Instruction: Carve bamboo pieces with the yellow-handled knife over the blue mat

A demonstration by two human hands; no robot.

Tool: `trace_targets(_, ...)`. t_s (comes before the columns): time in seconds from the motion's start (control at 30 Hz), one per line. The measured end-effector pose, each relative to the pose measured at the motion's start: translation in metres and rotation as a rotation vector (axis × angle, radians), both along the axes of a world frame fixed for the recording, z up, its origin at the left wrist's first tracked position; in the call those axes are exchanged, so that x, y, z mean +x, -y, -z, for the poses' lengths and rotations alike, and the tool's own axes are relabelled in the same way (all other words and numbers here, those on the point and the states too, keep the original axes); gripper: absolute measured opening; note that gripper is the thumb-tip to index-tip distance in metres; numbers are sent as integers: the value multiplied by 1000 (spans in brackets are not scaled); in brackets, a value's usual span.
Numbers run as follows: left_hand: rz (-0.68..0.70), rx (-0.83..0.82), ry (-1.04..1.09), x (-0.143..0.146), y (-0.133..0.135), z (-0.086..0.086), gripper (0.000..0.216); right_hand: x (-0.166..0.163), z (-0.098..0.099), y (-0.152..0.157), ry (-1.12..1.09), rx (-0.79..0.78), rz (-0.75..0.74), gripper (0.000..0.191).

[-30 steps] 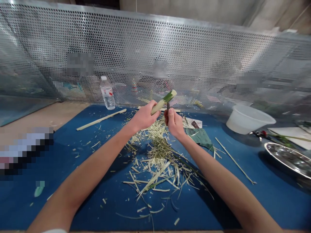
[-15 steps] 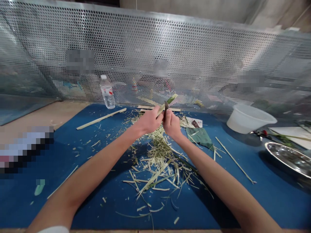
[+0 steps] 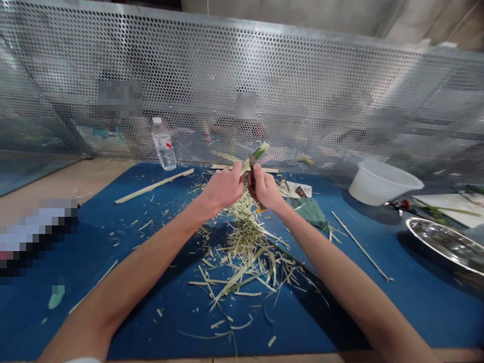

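Note:
My left hand (image 3: 226,187) is closed around a pale, green-backed plant stalk (image 3: 260,150), whose tip slants up to the right. Close beside it, my right hand (image 3: 267,190) grips a small knife (image 3: 252,162). The dark blade lies against the stalk just past my left fingers, and the handle is mostly hidden in the right palm. Below both hands a heap of pale and green plant shavings (image 3: 245,232) spreads over the blue mat (image 3: 151,312).
A water bottle (image 3: 164,145) stands by the perforated metal screen (image 3: 181,75). Longer stalks (image 3: 155,185) lie left and right. Rightward are a green cloth (image 3: 310,213), a white plastic tub (image 3: 381,184) and a steel bowl (image 3: 442,242). A pixelated object (image 3: 36,232) lies far left.
The view has shifted slightly. My right hand has turned and risen a little with the knife, and an orange bit shows more clearly beneath it. Both hands keep their holds.

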State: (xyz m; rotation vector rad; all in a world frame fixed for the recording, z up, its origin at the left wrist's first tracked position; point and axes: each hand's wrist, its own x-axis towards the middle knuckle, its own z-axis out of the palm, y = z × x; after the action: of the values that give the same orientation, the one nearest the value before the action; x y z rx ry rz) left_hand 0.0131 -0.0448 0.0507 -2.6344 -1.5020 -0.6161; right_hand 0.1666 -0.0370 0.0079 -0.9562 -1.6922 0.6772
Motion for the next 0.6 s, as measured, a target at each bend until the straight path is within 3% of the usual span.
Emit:
trace_targets(0.13, 27, -12, 7, -7, -4, -6, 37, 13, -14, 5, -81, -252, -293, 58)
trace_targets(0.2, 32, -29, 31, -10, -5, -9, 36, 17, -18, 6, -104, -286, -325, 57)
trace_targets(0.47, -11, -91, 114, -9, -3, -12, 41, 11, -6, 0, -125, 36, 14, 54)
trace_targets(0.6, -9, -64, 110, -8, -3, -13, 34, 12, 2, -2, -69, 124, 100, 54)
